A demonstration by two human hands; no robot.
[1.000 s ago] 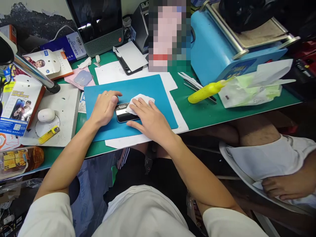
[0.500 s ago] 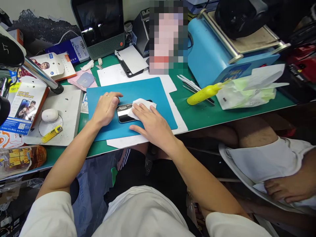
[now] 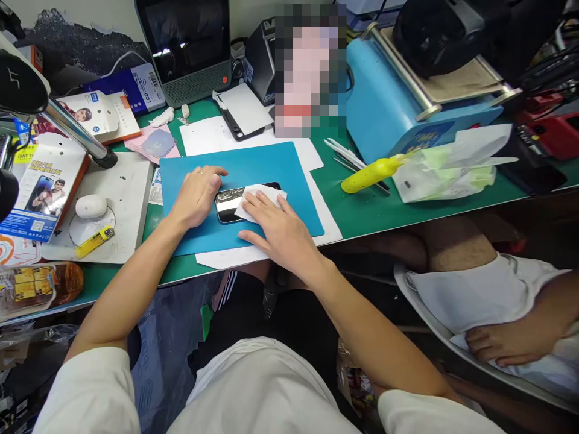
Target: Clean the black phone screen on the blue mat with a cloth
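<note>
A phone [image 3: 226, 209] with a dark, glossy face lies flat on the blue mat [image 3: 284, 163]. My right hand [image 3: 283, 226] presses a white wipe [image 3: 265, 191] onto its right part, fingers spread flat over the wipe and thumb stretched out below the phone. The wipe hides much of that face; the far right corner shows past it. My left hand [image 3: 195, 196] rests on the mat at the phone's left end, thumb and index finger apart with nothing visible between them. Whether the thumb touches the phone's edge I cannot tell.
Left are phone-part boxes [image 3: 49, 193], a white earbud case [image 3: 91, 206], a yellow lighter [image 3: 94, 241] and a bottle [image 3: 43, 283]. Right are a yellow squeeze bottle [image 3: 373, 173], a wipes pack [image 3: 446, 175] and a blue machine [image 3: 384, 90]. Another person's hand [image 3: 511, 337] rests at lower right.
The view has shifted slightly. The wipe under my right hand has slid a little over the phone, whose far right corner now shows. My left hand stays at the phone's left end.
</note>
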